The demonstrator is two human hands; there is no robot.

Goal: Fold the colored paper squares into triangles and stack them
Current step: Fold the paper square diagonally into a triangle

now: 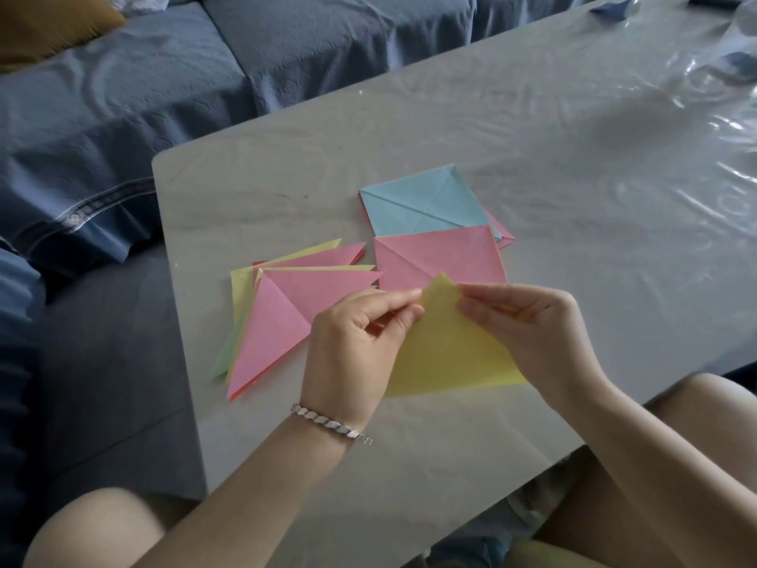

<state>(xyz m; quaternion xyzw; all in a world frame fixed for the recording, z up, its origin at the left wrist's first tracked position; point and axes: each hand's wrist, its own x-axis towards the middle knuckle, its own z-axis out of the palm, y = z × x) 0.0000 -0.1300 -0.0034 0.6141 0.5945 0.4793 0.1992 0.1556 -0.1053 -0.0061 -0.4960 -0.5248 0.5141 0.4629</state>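
Hands: left hand (360,342) and right hand (532,325) both pinch the yellow paper (446,354) at its top corner, aligning edges (probably before creasing).
Triangles (282,317): stacked left of the hands.

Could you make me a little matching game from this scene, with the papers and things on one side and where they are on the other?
Things:
1. yellow paper sheet
2. light blue paper square
3. pile of folded pink and yellow paper triangles
4. silver link bracelet

Places:
A. on the left wrist
B. farthest from the person, partly under a pink paper square
C. pinched at its top corner by the left hand and right hand
D. lying on the grey table, left of the hands

Pairs: 1-C, 2-B, 3-D, 4-A
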